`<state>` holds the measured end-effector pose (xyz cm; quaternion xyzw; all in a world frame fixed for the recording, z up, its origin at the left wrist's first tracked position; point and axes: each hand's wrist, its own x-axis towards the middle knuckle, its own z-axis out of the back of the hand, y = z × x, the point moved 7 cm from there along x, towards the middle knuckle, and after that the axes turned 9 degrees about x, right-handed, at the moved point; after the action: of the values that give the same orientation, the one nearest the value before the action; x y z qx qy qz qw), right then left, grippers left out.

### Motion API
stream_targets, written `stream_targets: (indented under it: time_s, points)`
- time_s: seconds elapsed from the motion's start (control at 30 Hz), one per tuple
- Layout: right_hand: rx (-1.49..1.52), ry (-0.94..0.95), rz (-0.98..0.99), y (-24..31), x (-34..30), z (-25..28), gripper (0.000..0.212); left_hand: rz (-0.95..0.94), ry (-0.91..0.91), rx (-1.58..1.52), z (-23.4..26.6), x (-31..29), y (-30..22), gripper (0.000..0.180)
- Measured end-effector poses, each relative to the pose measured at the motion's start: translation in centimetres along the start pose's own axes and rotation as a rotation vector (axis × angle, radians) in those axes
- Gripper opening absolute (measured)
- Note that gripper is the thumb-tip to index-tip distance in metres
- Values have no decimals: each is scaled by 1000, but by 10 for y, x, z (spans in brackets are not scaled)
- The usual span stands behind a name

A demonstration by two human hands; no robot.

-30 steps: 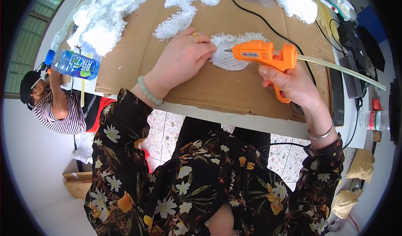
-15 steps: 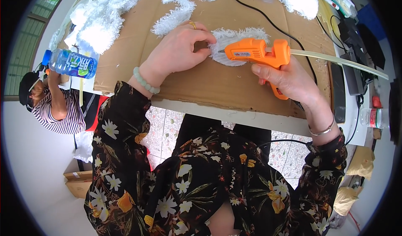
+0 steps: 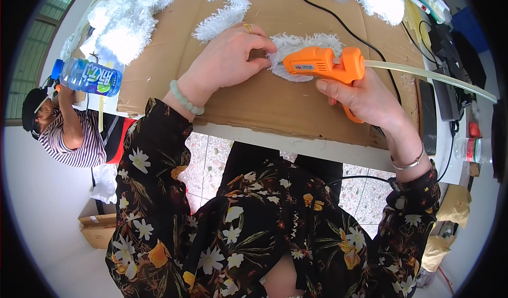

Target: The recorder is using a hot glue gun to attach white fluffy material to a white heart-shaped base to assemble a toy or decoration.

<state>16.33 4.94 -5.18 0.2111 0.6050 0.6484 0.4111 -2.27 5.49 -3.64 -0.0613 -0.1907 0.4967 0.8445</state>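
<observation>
An orange hot glue gun (image 3: 320, 64) is held in my right hand (image 3: 365, 98), its nozzle turned left. A long pale glue stick (image 3: 431, 75) sticks out of its back end. Under the nozzle lies a small oval piece of white fringed fabric (image 3: 329, 42), flat on the cardboard (image 3: 233, 111). Thumb and fingertips of my left hand (image 3: 233, 56) pinch the left edge of this piece, close to the nozzle. Whether glue is coming out cannot be seen.
White fluffy fabric (image 3: 127, 20) is heaped at the far left, with more (image 3: 225, 20) at the far middle and right. A black cable (image 3: 338, 23) crosses the cardboard. A blue-capped bottle (image 3: 90, 78) stands left, near another person (image 3: 74, 134). A clear bottle (image 3: 471, 150) is at right.
Both hands stay almost in place. The glue gun has shifted very slightly left, and its nozzle is nearer to my left fingertips.
</observation>
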Motion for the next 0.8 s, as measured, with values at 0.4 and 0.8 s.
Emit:
stream_targets:
  time_s: [0.4, 0.8]
  points:
    - [-33, -14, -64, -3, -3, 6, 27, -35, -45, 70, 3, 6, -1, 14]
    - [-57, -4, -101, -7, -2, 9, 27, -47, -94, 199, 2, 9, 1, 12]
